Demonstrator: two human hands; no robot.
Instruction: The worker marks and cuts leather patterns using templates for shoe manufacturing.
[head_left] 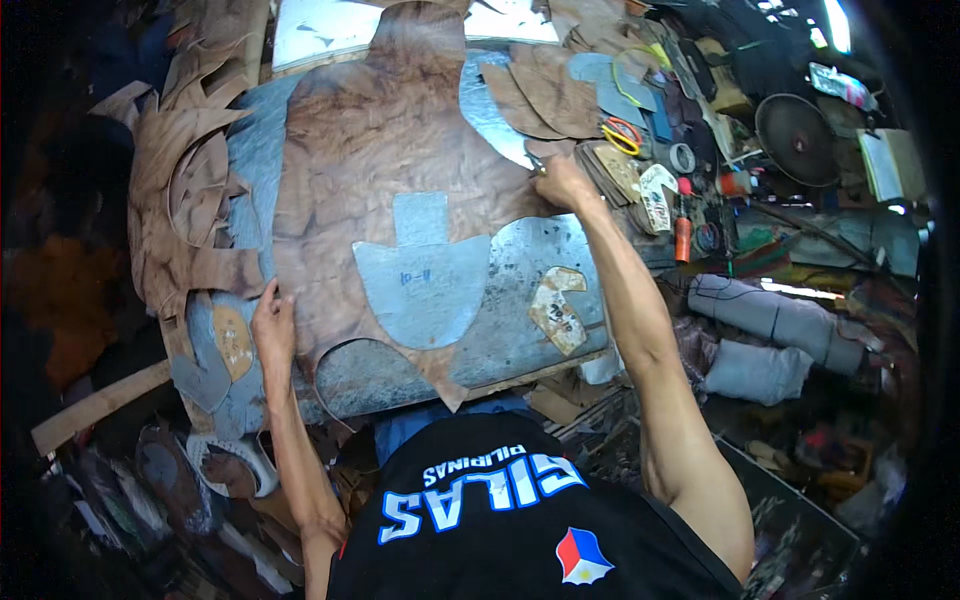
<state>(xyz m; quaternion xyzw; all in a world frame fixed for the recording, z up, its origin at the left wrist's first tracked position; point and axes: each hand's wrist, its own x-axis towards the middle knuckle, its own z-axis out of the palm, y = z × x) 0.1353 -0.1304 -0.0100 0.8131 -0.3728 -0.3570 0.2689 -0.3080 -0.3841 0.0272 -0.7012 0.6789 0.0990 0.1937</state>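
Across the blue-grey worktop (pixel 390 383) we have a broad, mottled-brown leather-like sheet (pixel 350 140), likely light, floppy, best held by wide margins; right hand (pixel 563 184) clenches a small dark tool (pixel 537 164), left hand (pixel 273 322) at sheet's left edge, grip unclear.

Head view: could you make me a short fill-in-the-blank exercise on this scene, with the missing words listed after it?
1. The left hand is at the ____ edge of the brown leather sheet.
2. The blue-grey template lies on ____ of the leather sheet, not underneath it.
3. Above and to the right of the right hand in the picture lie scissors with red and ____ handles.
4. The person's shirt is mainly ____ in colour.

Missing words: left; top; yellow; black.
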